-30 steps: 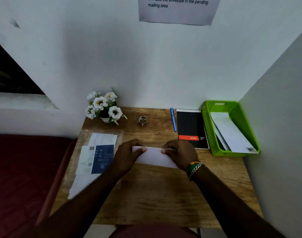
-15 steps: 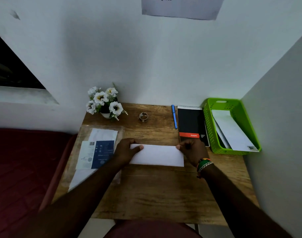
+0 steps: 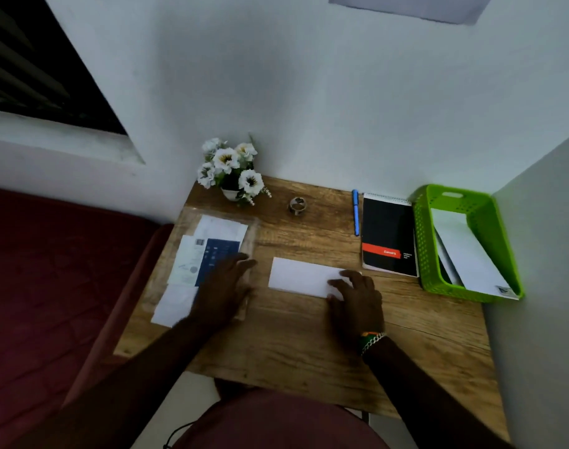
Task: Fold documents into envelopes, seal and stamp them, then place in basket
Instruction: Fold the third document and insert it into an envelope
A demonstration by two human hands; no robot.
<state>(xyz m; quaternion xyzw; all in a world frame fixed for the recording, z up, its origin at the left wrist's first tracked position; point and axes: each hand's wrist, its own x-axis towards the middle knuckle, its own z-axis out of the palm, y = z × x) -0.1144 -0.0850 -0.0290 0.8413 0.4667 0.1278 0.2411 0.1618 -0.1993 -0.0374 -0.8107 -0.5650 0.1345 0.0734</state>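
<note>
Folded white sheet (image 3: 301, 279) lying flat mid-table. Right hand (image 3: 356, 303) pressing its right end, fingers spread, gripping nothing. Left hand (image 3: 223, 286) reaching over envelope pile (image 3: 208, 254) at left, fingers open, empty. Green basket (image 3: 422, 241) far right already holding envelopes. Inserting, sealing, stamping remaining.

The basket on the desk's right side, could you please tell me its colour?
Bright green basket, clearest in the head view.
</note>
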